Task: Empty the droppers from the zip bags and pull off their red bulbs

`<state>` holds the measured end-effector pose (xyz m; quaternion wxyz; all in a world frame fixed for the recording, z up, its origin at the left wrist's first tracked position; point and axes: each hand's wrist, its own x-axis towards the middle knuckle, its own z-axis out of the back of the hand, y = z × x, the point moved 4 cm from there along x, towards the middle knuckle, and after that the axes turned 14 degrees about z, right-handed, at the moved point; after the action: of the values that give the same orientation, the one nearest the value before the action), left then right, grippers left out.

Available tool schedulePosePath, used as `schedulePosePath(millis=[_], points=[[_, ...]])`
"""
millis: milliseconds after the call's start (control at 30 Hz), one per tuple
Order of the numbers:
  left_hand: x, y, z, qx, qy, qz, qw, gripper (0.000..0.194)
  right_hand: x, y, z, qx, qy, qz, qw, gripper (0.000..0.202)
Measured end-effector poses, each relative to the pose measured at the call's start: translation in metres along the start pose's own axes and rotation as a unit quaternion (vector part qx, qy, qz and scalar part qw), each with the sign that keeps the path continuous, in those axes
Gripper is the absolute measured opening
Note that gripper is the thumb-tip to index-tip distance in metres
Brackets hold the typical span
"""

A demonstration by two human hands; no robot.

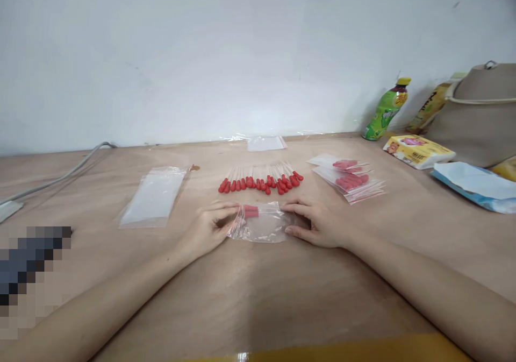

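In the middle of the table, a clear zip bag (pixel 271 227) lies between my two hands, its red-lined mouth toward the left. Red rubber bulbs of droppers (pixel 251 211) show inside it near that mouth. My left hand (pixel 213 223) is closed at the mouth, fingers and thumb around the bag edge and the dropper ends, whose stems are hidden. At the opposite end, my right hand (pixel 312 225) grips the bag's edge with fingers above and thumb below. Just beyond the bag, several red-bulbed droppers (pixel 262 183) lie in a row, thin clear stems pointing away.
To the left lies a stack of clear bags (pixel 155 198); filled bags (pixel 350 182) overlap at the right. Another bag (pixel 266 143) lies by the wall. Farther right are a green bottle (pixel 385 112), a yellow tissue pack (pixel 419 151), a blue-white packet (pixel 475 187) and a beige bag (pixel 479 120). A cable (pixel 64 176) runs left.
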<state>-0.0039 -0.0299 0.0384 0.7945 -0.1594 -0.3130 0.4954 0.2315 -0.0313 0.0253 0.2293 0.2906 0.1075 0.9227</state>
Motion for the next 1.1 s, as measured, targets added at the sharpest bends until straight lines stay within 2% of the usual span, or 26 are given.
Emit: schedulePosePath(millis=[100,233,400,500,700,800,967,1100], points=[[0.009,0.001,-0.005,-0.012,0.051,0.06,0.997,0.027,0.001,-0.002,0.002,0.023,0.011,0.002,1.0,0.042],[0.012,0.0,-0.01,-0.005,0.086,0.067,0.994,0.032,0.001,-0.008,0.005,0.047,0.032,0.025,0.998,0.04],[0.011,0.009,-0.018,-0.044,0.118,0.123,0.984,0.033,-0.001,-0.014,0.003,0.069,0.023,0.03,0.997,0.04],[0.009,0.011,-0.022,-0.073,0.132,0.125,0.981,0.029,-0.002,-0.014,0.001,0.063,0.019,0.02,0.998,0.04],[0.006,0.01,-0.021,-0.126,0.11,0.091,0.982,0.027,-0.001,-0.012,0.001,0.056,0.019,0.023,0.998,0.04],[0.006,0.012,-0.022,-0.151,0.124,0.105,0.975,0.027,-0.001,-0.012,0.002,0.053,0.018,0.023,0.998,0.04],[0.006,0.015,-0.026,-0.248,0.171,0.136,0.944,0.022,-0.001,-0.012,0.002,0.052,0.016,0.02,0.998,0.04],[0.007,0.011,-0.024,-0.255,0.16,0.123,0.946,0.023,-0.001,-0.012,0.002,0.054,0.011,0.02,0.998,0.039]])
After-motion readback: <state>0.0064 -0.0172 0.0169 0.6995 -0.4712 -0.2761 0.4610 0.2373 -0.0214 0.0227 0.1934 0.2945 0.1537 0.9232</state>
